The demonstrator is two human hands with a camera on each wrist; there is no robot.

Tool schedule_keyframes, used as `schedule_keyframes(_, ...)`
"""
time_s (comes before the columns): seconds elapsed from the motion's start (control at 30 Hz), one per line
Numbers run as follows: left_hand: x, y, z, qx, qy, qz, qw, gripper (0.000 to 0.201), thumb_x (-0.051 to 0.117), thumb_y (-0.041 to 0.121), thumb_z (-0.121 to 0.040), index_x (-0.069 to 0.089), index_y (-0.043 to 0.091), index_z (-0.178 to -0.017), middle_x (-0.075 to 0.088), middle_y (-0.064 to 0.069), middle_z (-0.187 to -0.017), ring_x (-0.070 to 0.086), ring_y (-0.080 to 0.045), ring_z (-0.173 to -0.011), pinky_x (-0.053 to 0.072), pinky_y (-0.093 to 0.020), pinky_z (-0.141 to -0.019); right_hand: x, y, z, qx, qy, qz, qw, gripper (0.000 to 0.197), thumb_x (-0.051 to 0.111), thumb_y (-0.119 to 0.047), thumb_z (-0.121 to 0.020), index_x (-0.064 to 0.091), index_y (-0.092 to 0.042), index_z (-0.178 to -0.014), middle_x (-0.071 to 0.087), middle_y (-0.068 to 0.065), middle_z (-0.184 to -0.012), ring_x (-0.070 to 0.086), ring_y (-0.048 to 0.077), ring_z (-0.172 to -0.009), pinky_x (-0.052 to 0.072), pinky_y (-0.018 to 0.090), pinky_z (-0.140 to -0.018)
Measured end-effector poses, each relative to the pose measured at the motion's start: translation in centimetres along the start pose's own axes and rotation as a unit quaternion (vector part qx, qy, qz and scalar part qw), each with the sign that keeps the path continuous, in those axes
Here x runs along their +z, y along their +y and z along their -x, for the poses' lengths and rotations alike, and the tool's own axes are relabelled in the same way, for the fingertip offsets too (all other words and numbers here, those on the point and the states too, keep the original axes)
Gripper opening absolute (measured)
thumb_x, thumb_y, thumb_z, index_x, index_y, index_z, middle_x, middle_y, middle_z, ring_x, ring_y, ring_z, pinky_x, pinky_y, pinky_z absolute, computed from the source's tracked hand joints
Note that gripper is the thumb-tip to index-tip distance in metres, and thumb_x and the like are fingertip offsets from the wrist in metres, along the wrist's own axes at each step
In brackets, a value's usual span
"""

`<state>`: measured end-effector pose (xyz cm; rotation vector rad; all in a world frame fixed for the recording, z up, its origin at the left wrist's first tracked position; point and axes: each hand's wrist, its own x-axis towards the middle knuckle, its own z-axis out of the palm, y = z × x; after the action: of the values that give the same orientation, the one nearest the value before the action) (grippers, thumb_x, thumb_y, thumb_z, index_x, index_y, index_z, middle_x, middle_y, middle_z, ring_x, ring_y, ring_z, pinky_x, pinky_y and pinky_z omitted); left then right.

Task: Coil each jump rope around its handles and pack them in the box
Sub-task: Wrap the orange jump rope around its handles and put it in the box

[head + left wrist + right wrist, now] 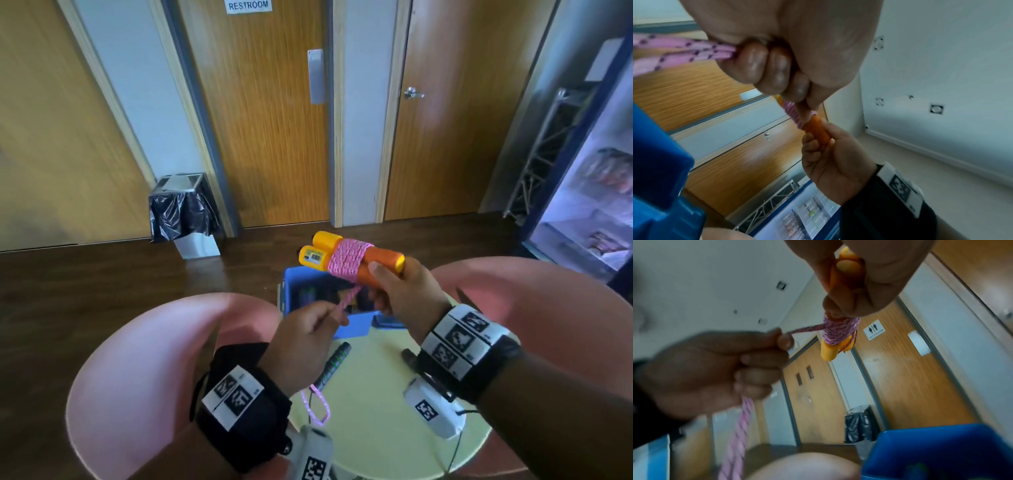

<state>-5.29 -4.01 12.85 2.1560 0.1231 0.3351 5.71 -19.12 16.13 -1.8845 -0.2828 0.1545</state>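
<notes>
My right hand grips the two orange and yellow handles of a jump rope, held together above the blue box. Pink rope is wound in many turns around the handles' middle. My left hand pinches the loose pink rope just below the coil, pulling it taut; the remaining tail hangs under that hand. In the right wrist view the left hand holds the rope beside the coil. A second rope's dark handle with green marks lies on the pale table.
The blue box sits at the table's far edge and holds dark items inside. Another dark handle lies near my right wrist. Pink chairs flank the round table. Beyond are wooden doors, a lined bin and a display fridge.
</notes>
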Motion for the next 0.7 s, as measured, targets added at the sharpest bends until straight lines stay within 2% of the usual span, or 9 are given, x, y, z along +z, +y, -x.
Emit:
schedule_keyframes(0.1, -0.9, 0.0, 0.2, 0.040, -0.053, -0.088, 0.994, 0.020, 0.052, 0.036, -0.095, 0.057, 0.030, -0.077, 0.056, 0.012, -0.062, 0.052, -0.006, -0.060, 0.039, -0.032, -0.060, -0.6, 0.5, 0.5, -0.029, -0.005, 0.165, 0.986, 0.024, 0.061, -0.039, -0.090, 0.060, -0.015, -0.084, 0.065, 0.002, -0.068, 0.061, 0.015, -0.058, 0.047, 0.030, -0.054)
schedule_keyframes(0.2, -2.4, 0.5, -0.8, 0.082, -0.087, -0.239, 0.964, 0.026, 0.054, 0.038, -0.096, 0.046, 0.030, -0.073, 0.050, 0.001, -0.061, 0.054, -0.016, -0.072, 0.026, -0.030, -0.058, -0.4, 1.1, 1.1, -0.040, -0.052, 0.276, 0.959, 0.028, 0.062, -0.045, -0.089, 0.052, -0.021, -0.098, 0.061, -0.003, -0.082, 0.058, 0.013, -0.071, 0.041, 0.029, -0.059)
schedule_keyframes(0.27, -3.4, 0.7, -2.1, 0.123, -0.112, -0.296, 0.941, 0.022, 0.052, 0.039, -0.097, 0.052, 0.028, -0.079, 0.054, 0.000, -0.069, 0.059, -0.016, -0.078, 0.031, -0.031, -0.062, -0.2, 1.6, 1.0, -0.046, -0.102, 0.340, 0.934, 0.028, 0.061, -0.049, -0.087, 0.051, -0.024, -0.097, 0.062, -0.003, -0.086, 0.061, 0.016, -0.077, 0.047, 0.032, -0.066)
schedule_keyframes(0.33, -4.1, 0.4, -3.3, 0.174, -0.146, -0.334, 0.915, 0.021, 0.050, 0.039, -0.098, 0.063, 0.025, -0.089, 0.066, 0.003, -0.086, 0.062, -0.017, -0.087, 0.040, -0.032, -0.066, -0.3, 1.9, 0.7, -0.048, -0.165, 0.377, 0.910, 0.027, 0.060, -0.053, -0.083, 0.052, -0.028, -0.089, 0.062, -0.006, -0.084, 0.062, 0.018, -0.079, 0.052, 0.034, -0.072)
schedule_keyframes(0.4, -4.6, -0.3, -4.4, 0.194, -0.174, -0.347, 0.901, 0.024, 0.048, 0.041, -0.096, 0.067, 0.026, -0.096, 0.070, 0.006, -0.093, 0.062, -0.011, -0.088, 0.047, -0.034, -0.071, -0.6, 1.6, 0.3, -0.040, -0.237, 0.361, 0.901, 0.026, 0.059, -0.055, -0.077, 0.056, -0.029, -0.080, 0.063, -0.007, -0.077, 0.063, 0.017, -0.078, 0.054, 0.036, -0.075)
schedule_keyframes(0.47, -4.9, -1.0, -5.3, 0.195, -0.194, -0.320, 0.907, 0.023, 0.051, 0.043, -0.094, 0.069, 0.029, -0.095, 0.070, 0.011, -0.084, 0.059, -0.002, -0.076, 0.047, -0.031, -0.067, -1.0, 0.9, 0.0, -0.028, -0.302, 0.309, 0.901, 0.029, 0.060, -0.052, -0.074, 0.069, -0.027, -0.087, 0.067, -0.005, -0.079, 0.064, 0.015, -0.076, 0.055, 0.036, -0.076)
schedule_keyframes(0.57, -5.3, -1.8, -6.4, 0.161, -0.216, -0.233, 0.935, 0.014, 0.059, 0.041, -0.094, 0.070, 0.035, -0.089, 0.063, 0.021, -0.067, 0.056, 0.006, -0.064, 0.038, -0.016, -0.060, -1.8, -0.6, -0.1, 0.024, -0.367, 0.244, 0.898, 0.040, 0.060, -0.047, -0.071, 0.071, -0.013, -0.090, 0.059, 0.001, -0.067, 0.052, 0.013, -0.056, 0.044, 0.027, -0.055)
schedule_keyframes(0.63, -5.4, -2.1, -6.8, 0.138, -0.241, -0.176, 0.944, 0.014, 0.060, 0.039, -0.095, 0.071, 0.034, -0.088, 0.065, 0.025, -0.071, 0.061, 0.003, -0.069, 0.041, -0.015, -0.064, -2.7, -1.2, 0.1, 0.055, -0.400, 0.212, 0.890, 0.034, 0.059, -0.044, -0.074, 0.064, -0.011, -0.080, 0.048, 0.001, -0.056, 0.039, 0.015, -0.046, 0.032, 0.025, -0.046)
schedule_keyframes(0.7, -5.2, -2.0, -6.6, 0.125, -0.254, -0.123, 0.951, 0.025, 0.056, 0.051, -0.090, 0.072, 0.031, -0.088, 0.068, 0.021, -0.079, 0.064, -0.006, -0.076, 0.048, -0.024, -0.071, -3.4, -1.5, 0.4, 0.087, -0.439, 0.130, 0.885, 0.025, 0.060, -0.037, -0.078, 0.055, -0.014, -0.071, 0.040, 0.001, -0.050, 0.029, 0.016, -0.044, 0.023, 0.026, -0.045)
